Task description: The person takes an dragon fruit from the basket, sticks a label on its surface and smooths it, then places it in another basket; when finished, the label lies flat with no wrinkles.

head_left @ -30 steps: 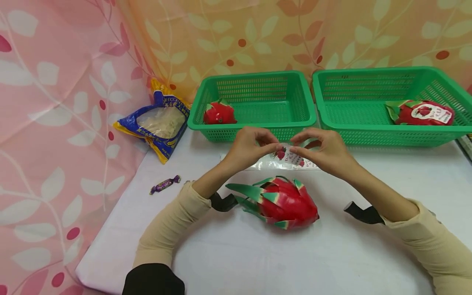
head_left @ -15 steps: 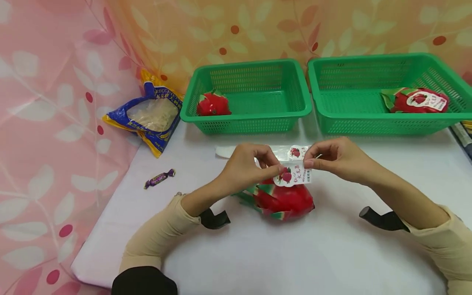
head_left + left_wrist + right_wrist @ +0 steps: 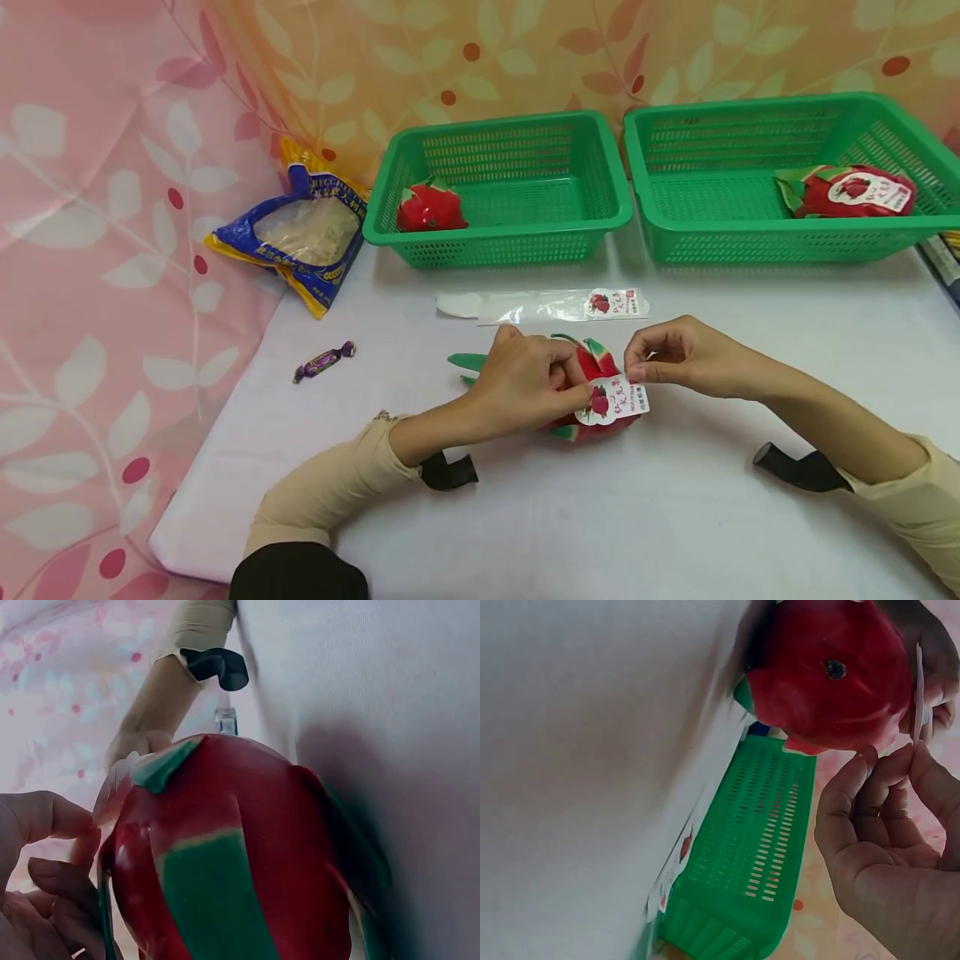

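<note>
A white sticker label (image 3: 615,400) with a dragon fruit picture and red lettering is stretched between both hands. My left hand (image 3: 528,379) pinches its left end, and my right hand (image 3: 671,354) pinches its upper right edge. Right behind the label a red dragon fruit (image 3: 592,358) with green leaf tips lies on the white table, partly covered by the left hand. In the right wrist view the label (image 3: 919,694) shows edge-on, close beside the round end of the dragon fruit (image 3: 840,697). The left wrist view has the fruit (image 3: 217,825) large, beside the left fingers.
Behind the hands lies a clear strip (image 3: 540,307) bearing another label. Two green baskets stand at the back: the left basket (image 3: 502,242) holds a dragon fruit, the right basket (image 3: 750,237) a labelled one. A blue-yellow bag (image 3: 300,229) and a purple-wrapped candy (image 3: 325,362) sit left.
Both hands have peeled the label off the strip and brought it nearer, down over the dragon fruit. The strip stays lying on the table.
</note>
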### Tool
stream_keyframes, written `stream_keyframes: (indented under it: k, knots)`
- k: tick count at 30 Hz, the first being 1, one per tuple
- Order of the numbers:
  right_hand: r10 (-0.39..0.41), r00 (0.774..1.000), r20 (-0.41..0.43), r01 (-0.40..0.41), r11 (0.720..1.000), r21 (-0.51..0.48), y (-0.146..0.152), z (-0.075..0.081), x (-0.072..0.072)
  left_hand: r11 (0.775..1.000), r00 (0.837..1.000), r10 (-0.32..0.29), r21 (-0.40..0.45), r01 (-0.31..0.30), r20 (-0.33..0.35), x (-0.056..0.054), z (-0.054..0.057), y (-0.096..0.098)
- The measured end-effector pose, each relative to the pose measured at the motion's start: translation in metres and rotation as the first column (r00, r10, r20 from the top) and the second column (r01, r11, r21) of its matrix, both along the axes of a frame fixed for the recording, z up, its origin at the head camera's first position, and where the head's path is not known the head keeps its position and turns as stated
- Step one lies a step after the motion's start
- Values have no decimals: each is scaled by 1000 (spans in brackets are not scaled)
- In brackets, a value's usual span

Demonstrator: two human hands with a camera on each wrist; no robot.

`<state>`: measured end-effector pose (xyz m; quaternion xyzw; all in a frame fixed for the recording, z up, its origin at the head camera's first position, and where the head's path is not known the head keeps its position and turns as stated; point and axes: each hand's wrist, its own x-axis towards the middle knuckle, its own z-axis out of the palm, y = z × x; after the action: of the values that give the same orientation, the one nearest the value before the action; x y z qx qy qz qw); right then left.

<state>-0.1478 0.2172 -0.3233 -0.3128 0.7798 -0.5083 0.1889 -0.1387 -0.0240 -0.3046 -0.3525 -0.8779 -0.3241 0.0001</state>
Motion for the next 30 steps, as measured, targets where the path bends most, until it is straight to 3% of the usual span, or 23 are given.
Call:
stream_keyframes:
  k: [6, 15, 19, 22, 25, 27, 30]
  knots:
    - [9, 1000, 9, -9, 1000, 2, 1, -4, -3, 1000, 1000, 12, -28, -12, -12, -3, -2, 2]
    - [12, 1000, 2, -12, 999, 46, 1, -12, -5, 1000, 999, -28, 2, 28, 24, -5, -5, 1]
    - [-8, 1000, -23, 9, 998, 64, 2, -13, -6, 998, 997, -50, 43, 53, -52, -3, -8, -1]
    - [-35, 999, 5, 34, 999, 15, 2, -14, -6, 994, 974, -64, 68, 81, -217, 2, -10, 1]
    - [-39, 999, 18, 40, 998, -47, 1, -13, -3, 995, 931, -64, 48, 88, -360, 8, -12, 4]
    - [-17, 1000, -2, 17, 998, -55, -2, -13, 1, 997, 911, -65, 14, 77, -408, 10, -15, 6]
    - [-13, 996, -87, 12, 1000, -16, -9, -15, 8, 998, 896, -67, -25, 62, -438, 12, -20, 4]
